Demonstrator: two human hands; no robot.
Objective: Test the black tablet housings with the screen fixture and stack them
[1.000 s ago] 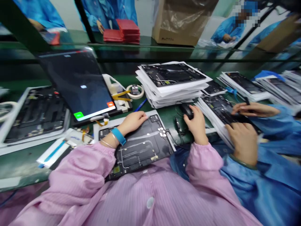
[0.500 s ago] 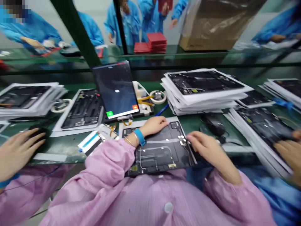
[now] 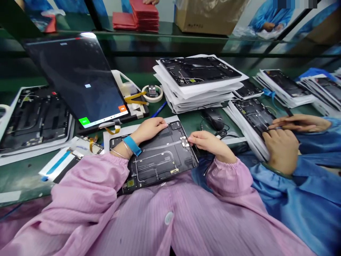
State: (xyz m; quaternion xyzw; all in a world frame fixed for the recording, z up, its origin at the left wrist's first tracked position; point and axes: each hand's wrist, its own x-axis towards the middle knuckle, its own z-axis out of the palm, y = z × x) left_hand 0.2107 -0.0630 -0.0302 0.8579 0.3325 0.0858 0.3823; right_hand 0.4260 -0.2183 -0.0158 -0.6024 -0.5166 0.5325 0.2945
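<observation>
An open black tablet housing (image 3: 154,161) with cables and metal connector plates lies tilted in front of me, its near edge against my body. My left hand (image 3: 150,131), a blue band at its wrist, reaches across it with curled fingers pressed on its far part. At the right edge, beside the metal plates (image 3: 184,142), the fingers of my right hand (image 3: 206,142) are pinched together; what is between them is hidden. Below that hand a thin dark pointed tool (image 3: 207,169) shows; whether I hold it, I cannot tell. White sheet (image 3: 108,137) lies under the housing.
A lit tablet screen (image 3: 85,78) leans at the left, near loose parts with a blue strip (image 3: 57,163). Behind are a tape roll (image 3: 159,95), a blue pen (image 3: 159,109) and stacked housings (image 3: 199,92). A mouse (image 3: 214,119) and a co-worker's hands (image 3: 282,149) are right.
The view has swung to the right and closer, so the bench things sit further left. My hands keep their places at the housing. The co-worker's hands on the right now show more fully.
</observation>
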